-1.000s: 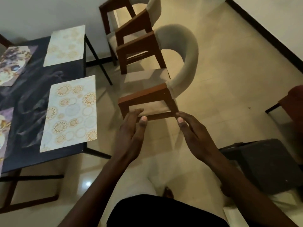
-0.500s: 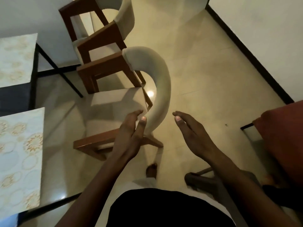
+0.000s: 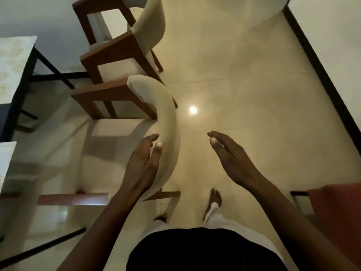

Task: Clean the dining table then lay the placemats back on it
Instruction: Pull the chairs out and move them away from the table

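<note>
At the left edge only a strip of the dark dining table [image 3: 8,122] shows, with a pale patterned placemat [image 3: 13,65] on its far part and the corner of another placemat [image 3: 5,161] nearer me. Right in front of me stands a wooden chair with a curved cream backrest [image 3: 168,118]. My left hand [image 3: 142,165] lies against the inner side of that backrest, fingers nearly straight, thumb on its top edge. My right hand [image 3: 230,159] hovers over the floor to the right of the chair, fingers straight, holding nothing.
A second matching chair [image 3: 125,47] stands just beyond the first. A reddish seat [image 3: 340,212] juts in at the right edge. A white wall with a dark baseboard [image 3: 322,75] runs along the right. Glossy beige floor tiles lie between; my feet [image 3: 214,200] are below.
The view has swung right and closer over the chair, so most of the table has left the frame. My left hand went from the chair's wooden arm to its backrest; my right hand moved off it.
</note>
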